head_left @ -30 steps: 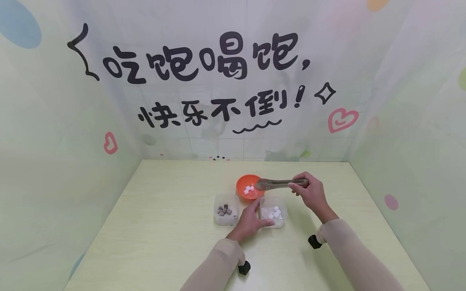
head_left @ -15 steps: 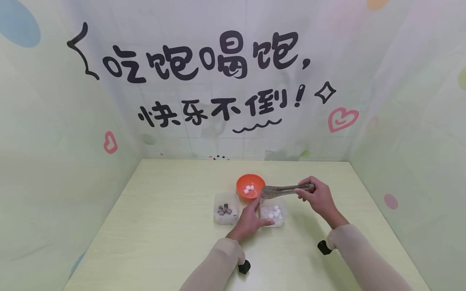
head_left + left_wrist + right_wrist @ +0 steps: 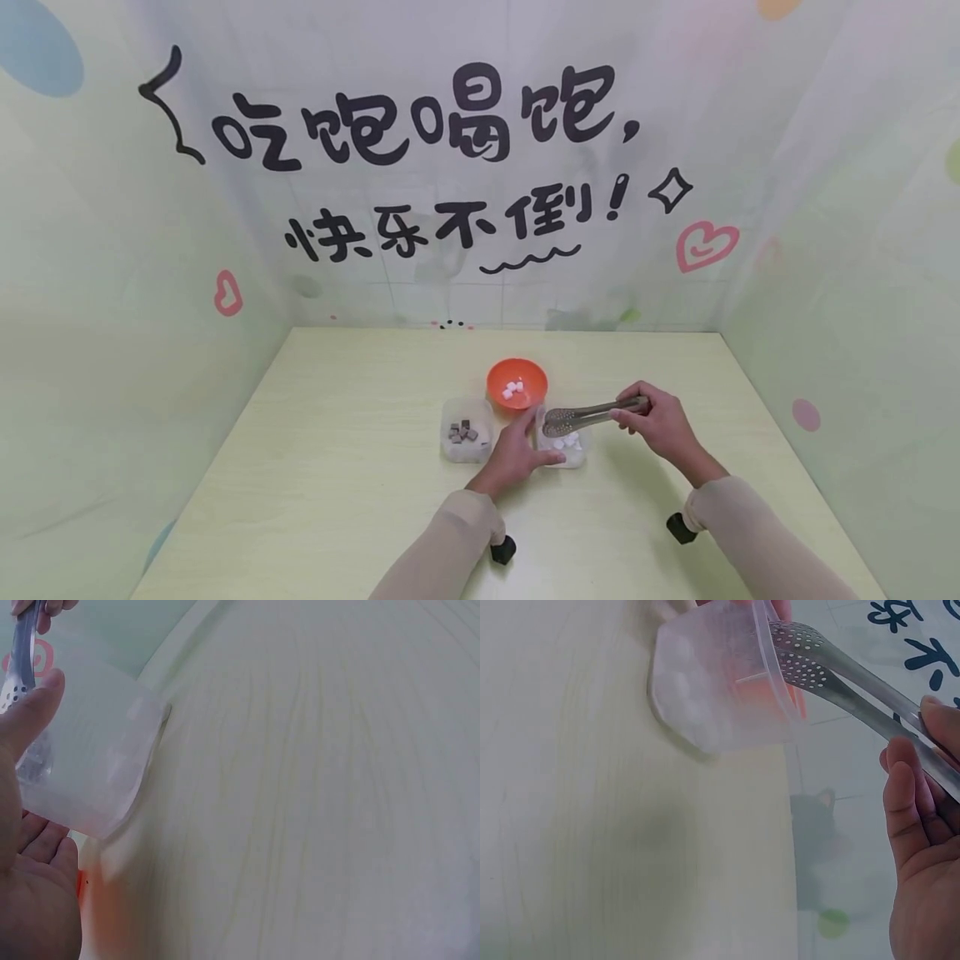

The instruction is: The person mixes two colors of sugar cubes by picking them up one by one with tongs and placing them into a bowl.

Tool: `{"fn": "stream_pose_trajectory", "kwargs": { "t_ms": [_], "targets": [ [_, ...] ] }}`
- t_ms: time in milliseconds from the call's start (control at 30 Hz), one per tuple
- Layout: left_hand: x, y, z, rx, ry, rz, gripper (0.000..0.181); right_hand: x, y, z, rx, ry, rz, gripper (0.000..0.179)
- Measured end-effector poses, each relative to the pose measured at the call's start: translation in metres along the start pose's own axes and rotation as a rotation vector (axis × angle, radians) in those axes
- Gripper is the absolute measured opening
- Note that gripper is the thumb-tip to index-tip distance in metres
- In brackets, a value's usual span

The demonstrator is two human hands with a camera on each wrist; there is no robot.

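My right hand (image 3: 663, 425) holds metal tongs (image 3: 592, 414) with perforated tips, pinched between thumb and fingers. Their slightly parted tips are over the right clear plastic box (image 3: 583, 454), reaching past its rim in the right wrist view. White cubes (image 3: 572, 440) lie in that box, partly hidden by the tongs. With thumb at the near side and fingers at the far left, my left hand (image 3: 512, 458) grips the same box. In the left wrist view the thumb (image 3: 37, 709) shows against the box (image 3: 97, 750). Behind it stands an orange bowl (image 3: 536, 387) containing several white cubes (image 3: 512, 389).
A second clear plastic box (image 3: 450, 454), left of my left hand, contains several brown cubes (image 3: 462, 432). All of it stands on a pale wood-grain table (image 3: 337, 467). Printed curtains (image 3: 480, 300) rise at the back and both sides.
My right hand has drawn the tongs away from the orange bowl, rightward and nearer, bringing them over the white cubes' box. The tips have spread apart. My left hand has stayed on the box.
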State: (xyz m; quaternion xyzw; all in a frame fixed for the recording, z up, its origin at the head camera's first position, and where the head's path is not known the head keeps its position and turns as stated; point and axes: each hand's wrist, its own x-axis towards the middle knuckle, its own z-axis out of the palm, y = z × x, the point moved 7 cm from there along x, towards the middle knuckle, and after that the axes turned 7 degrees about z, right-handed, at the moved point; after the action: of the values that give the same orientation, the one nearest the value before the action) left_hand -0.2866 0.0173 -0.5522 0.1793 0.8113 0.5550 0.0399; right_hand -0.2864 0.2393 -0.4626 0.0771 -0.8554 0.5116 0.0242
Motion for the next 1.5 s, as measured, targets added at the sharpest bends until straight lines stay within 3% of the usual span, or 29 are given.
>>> {"fn": "stream_pose_trajectory", "kwargs": {
  "t_ms": [567, 833, 1133, 1500],
  "targets": [
    [-0.001, 0.0, 0.0, -0.012, 0.001, 0.001, 0.1, 0.0, 0.006, 0.013, -0.125, -0.05, 0.008, 0.02],
    [-0.001, 0.0, 0.0, -0.002, 0.002, 0.004, 0.098, 0.002, -0.001, 0.015, -0.175, -0.065, -0.038, 0.02],
    [-0.002, 0.003, -0.001, -0.01, -0.002, 0.012, 0.098, 0.003, -0.005, 0.018, -0.195, -0.089, -0.059, 0.019],
    [-0.002, 0.004, -0.001, -0.008, -0.007, -0.004, 0.098, 0.003, -0.003, 0.016, -0.167, -0.07, -0.009, 0.017]
  ]
}}
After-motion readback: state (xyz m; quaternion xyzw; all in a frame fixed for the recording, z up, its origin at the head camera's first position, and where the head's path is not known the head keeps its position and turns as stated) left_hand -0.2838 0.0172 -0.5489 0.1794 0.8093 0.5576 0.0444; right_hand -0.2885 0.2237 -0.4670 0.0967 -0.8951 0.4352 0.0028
